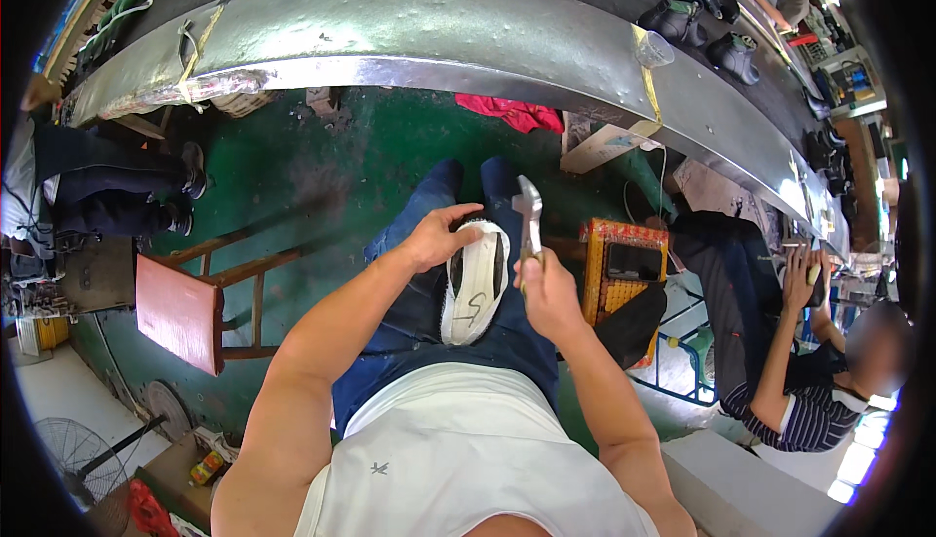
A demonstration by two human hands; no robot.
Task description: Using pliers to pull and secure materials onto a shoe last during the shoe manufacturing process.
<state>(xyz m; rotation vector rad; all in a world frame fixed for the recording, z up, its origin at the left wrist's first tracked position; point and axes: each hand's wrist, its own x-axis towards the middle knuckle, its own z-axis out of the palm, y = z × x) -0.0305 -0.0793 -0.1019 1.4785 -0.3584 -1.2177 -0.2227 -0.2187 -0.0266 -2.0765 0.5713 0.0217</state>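
A shoe [475, 288] rests on my lap with its pale underside up; a dark hand-drawn mark shows on it. My left hand [444, 237] grips the shoe at its far end, thumb pressed on the underside and fingers around the side. In my right hand [548, 288] is a hammer [530, 208], held by its handle just right of the shoe. Its metal head points up and away from me, apart from the shoe.
A metal-edged conveyor bench [390, 20] curves across the far side, with dark shoes [733, 56] on it at right. On the left stands a wooden stool [180, 311]; on the right, an orange woven chair [614, 284]. Another person [804, 381] sits at right, handling something dark.
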